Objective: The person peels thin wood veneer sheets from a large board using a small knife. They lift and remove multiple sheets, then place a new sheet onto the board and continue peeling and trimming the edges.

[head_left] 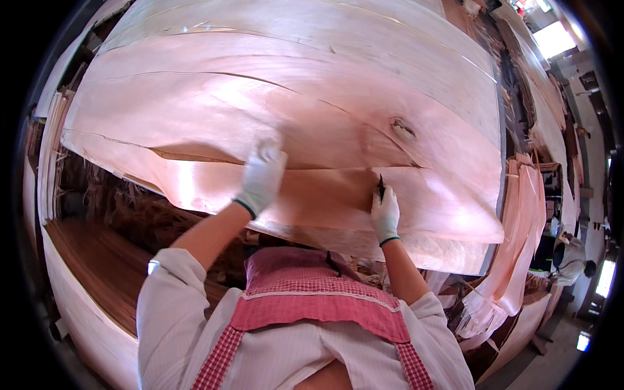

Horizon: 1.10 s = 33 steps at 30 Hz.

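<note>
A large pinkish wood veneer sheet (214,110) spreads in front of me, with long splits and a ragged knot hole (403,129). Along its near side, a loose strip of veneer (325,195) bows up, parted from the sheet by a split. My left hand (263,172), in a white glove, is over the strip's left part; motion smears its fingers, so their grip is unclear. My right hand (386,213), also gloved, is closed around a small dark knife (381,184) that points away from me at the strip's upper edge.
Stacked dark veneer (97,266) lies at the lower left beside torn scraps. Veneer strips (520,227) hang off the right side. Another person (572,260) is far off at the right. A red checked apron (318,292) covers my front.
</note>
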Tool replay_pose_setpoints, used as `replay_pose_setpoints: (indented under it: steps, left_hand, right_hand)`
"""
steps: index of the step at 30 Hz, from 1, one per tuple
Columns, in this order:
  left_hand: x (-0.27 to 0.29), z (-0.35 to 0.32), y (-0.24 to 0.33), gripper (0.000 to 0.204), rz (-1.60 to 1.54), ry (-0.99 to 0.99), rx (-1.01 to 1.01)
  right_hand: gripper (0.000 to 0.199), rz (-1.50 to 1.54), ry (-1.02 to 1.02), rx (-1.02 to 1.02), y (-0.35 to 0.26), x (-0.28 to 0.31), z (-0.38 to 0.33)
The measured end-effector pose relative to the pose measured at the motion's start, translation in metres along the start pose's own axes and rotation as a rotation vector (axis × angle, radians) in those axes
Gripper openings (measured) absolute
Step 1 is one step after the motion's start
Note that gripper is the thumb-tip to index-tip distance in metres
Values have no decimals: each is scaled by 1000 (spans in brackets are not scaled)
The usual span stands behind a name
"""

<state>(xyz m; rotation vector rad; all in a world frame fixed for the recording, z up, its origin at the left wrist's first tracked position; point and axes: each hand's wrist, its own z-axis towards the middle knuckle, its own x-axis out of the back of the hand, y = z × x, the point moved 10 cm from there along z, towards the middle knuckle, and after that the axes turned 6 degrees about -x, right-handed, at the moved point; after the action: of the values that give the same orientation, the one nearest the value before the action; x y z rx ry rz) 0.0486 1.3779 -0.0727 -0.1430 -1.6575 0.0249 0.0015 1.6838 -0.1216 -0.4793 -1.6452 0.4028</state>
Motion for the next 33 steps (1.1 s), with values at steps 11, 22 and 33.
replay_pose_setpoints:
  steps: [11, 22, 33]
  left_hand:
    - [-38, -61, 17, 31, -331, 516, -10]
    - [-35, -84, -90, 37, -250, 468, 274]
    - [-54, -49, -100, 11, -136, 285, 49]
  right_hand:
    - [24, 186, -131, 31, 4, -5, -2]
    - [27, 142, 33, -8, 67, 13, -8]
    - [28, 41, 34, -135, 58, 14, -9]
